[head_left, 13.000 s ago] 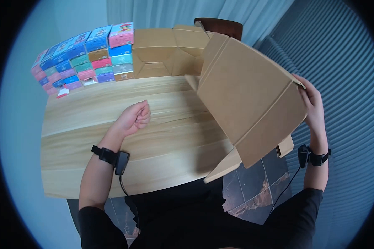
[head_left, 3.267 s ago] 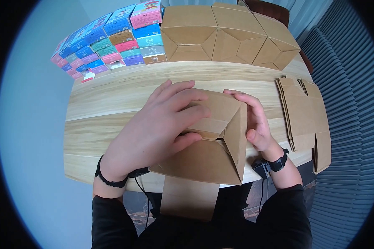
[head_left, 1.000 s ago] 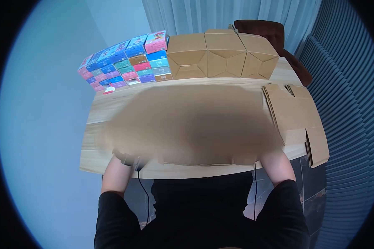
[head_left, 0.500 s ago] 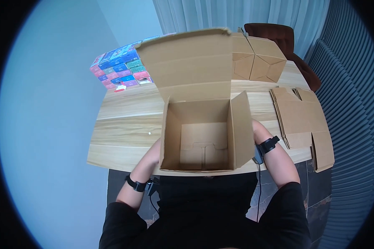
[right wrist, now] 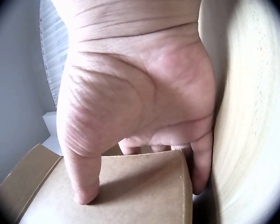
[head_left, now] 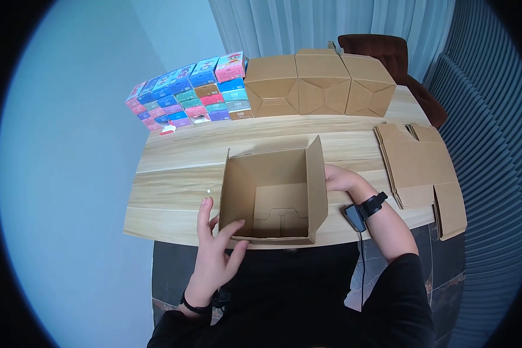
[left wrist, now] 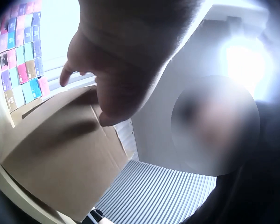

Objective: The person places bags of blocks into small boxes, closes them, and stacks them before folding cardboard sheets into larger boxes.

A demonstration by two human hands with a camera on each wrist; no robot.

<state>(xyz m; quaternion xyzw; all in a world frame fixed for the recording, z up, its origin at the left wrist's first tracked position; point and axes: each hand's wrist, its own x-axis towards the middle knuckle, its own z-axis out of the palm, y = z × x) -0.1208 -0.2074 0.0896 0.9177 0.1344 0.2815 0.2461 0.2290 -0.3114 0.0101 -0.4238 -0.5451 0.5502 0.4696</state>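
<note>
An open-topped cardboard box stands upright at the table's front edge, its inside showing interlocked bottom flaps. A side flap stands up along its right wall. My left hand is at the near left corner with fingers spread, one finger over the rim and the thumb outside the near wall. In the left wrist view this hand hangs right beside the box's outer face. My right hand holds the box's right side, partly hidden by the flap. In the right wrist view its thumb presses one face while the fingers reach round the edge.
Folded flat cartons lie at the table's right edge. Along the back stand several made-up cardboard boxes, beside a stack of small coloured boxes. A tiny white bit lies left of the box. A brown chair stands behind.
The flat carton became a box with folded bottom flaps, then was turned upright. Its raised back lid has since dropped out of view. My left hand has come from beside the box to its near corner.
</note>
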